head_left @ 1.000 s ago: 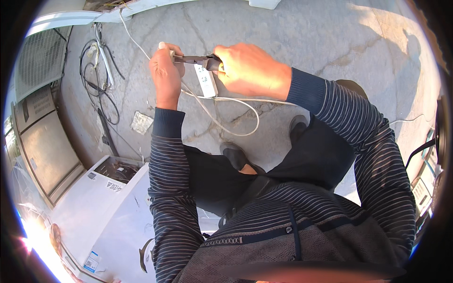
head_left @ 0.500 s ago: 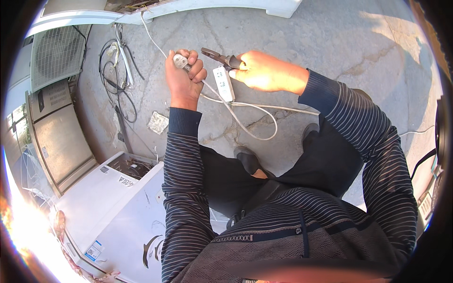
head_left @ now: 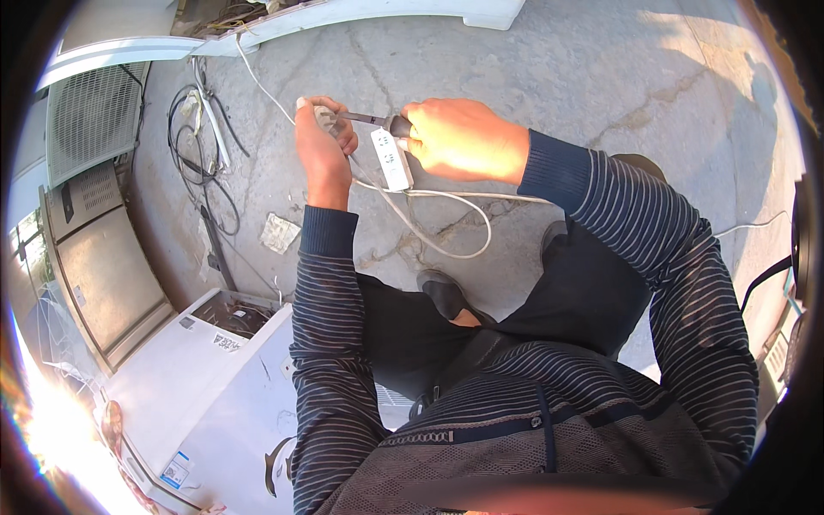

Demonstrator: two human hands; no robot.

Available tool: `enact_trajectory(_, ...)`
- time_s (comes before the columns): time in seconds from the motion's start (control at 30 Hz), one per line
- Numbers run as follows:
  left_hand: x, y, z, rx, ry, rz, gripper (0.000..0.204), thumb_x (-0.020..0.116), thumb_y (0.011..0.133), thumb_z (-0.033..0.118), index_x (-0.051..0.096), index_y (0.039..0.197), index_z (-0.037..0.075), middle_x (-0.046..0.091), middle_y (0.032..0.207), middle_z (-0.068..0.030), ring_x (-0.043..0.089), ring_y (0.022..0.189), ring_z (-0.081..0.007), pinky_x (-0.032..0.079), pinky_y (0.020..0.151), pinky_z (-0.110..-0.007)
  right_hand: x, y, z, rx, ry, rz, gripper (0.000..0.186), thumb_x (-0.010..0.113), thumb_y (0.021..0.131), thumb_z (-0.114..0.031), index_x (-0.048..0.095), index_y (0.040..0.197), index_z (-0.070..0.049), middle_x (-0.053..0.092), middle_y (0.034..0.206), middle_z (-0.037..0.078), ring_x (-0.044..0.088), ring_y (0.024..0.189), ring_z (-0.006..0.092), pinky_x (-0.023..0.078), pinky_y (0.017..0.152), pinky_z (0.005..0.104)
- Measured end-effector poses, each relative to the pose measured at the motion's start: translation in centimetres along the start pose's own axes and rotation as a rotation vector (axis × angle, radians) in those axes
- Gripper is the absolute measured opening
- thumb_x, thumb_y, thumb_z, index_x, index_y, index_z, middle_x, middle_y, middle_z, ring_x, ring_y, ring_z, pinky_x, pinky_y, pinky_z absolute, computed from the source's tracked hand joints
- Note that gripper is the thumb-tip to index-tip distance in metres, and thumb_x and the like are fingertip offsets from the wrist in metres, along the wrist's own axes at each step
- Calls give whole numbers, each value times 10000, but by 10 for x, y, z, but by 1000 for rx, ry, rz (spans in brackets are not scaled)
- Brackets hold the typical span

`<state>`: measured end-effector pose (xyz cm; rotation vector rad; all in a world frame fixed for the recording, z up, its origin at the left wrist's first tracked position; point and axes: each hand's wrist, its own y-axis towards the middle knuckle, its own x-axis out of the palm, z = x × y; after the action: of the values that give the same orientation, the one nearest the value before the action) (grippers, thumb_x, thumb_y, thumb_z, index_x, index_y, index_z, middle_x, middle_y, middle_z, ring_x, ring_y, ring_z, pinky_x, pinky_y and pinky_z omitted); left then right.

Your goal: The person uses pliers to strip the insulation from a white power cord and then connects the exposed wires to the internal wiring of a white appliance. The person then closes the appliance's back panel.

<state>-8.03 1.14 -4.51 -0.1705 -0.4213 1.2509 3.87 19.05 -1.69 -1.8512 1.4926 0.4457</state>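
My left hand (head_left: 324,163) is closed around a worn whitish power plug (head_left: 325,118), its head showing at the top of the fist. A pale cord (head_left: 489,232) runs from below this fist and loops over the concrete floor. In my right hand (head_left: 468,139) are pliers with dark handles (head_left: 396,125). Their narrow metal jaws (head_left: 356,117) point left and reach the plug; whether they grip it, I cannot tell. Just below the pliers lies a white power strip (head_left: 391,163) on the floor, partly behind my right fingers.
Black cables (head_left: 184,154) lie coiled at the left, near a grille panel (head_left: 94,120) and a metal cabinet (head_left: 112,257). A white appliance (head_left: 206,378) with an opened compartment stands lower left. A crumpled wrapper (head_left: 280,233) lies on the floor. A white frame (head_left: 343,24) crosses the top.
My right hand has moved left, bringing the pliers' jaws from beside my left fist to the plug. My left hand has turned, and the plug head now faces the pliers more.
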Motion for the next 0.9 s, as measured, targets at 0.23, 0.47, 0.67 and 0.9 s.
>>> enact_trajectory(0.23,6,-1,-2,69,169,14,514,347,1121,495,540,936,56,523,765,-54,365,531,-91,310,472,-263,1,0,0,-22,-99,62,270,652,978,-236,645,1037,28,717,899,208,718,788,389,583,671,477)
enact_trajectory(0.47,5,1,-6,138,396,25,589,370,1109,532,568,845,44,438,618,-4,378,499,-86,310,451,-265,2,0,1,-62,-70,113,274,669,959,-200,617,1047,55,693,866,229,703,743,395,565,640,484)
enact_trajectory(0.67,7,-1,0,60,447,51,580,396,1094,489,583,809,20,405,586,22,335,490,-78,268,442,-265,12,-1,2,-116,-18,208,255,625,873,-132,607,1001,88,685,724,252,709,674,396,564,600,479)
enact_trajectory(0.9,-2,-7,7,-77,205,-68,479,419,1066,377,597,833,-2,374,616,32,275,514,-69,247,473,-270,12,-4,-4,-85,11,202,227,606,847,-98,610,994,75,694,738,235,698,680,408,546,610,502)
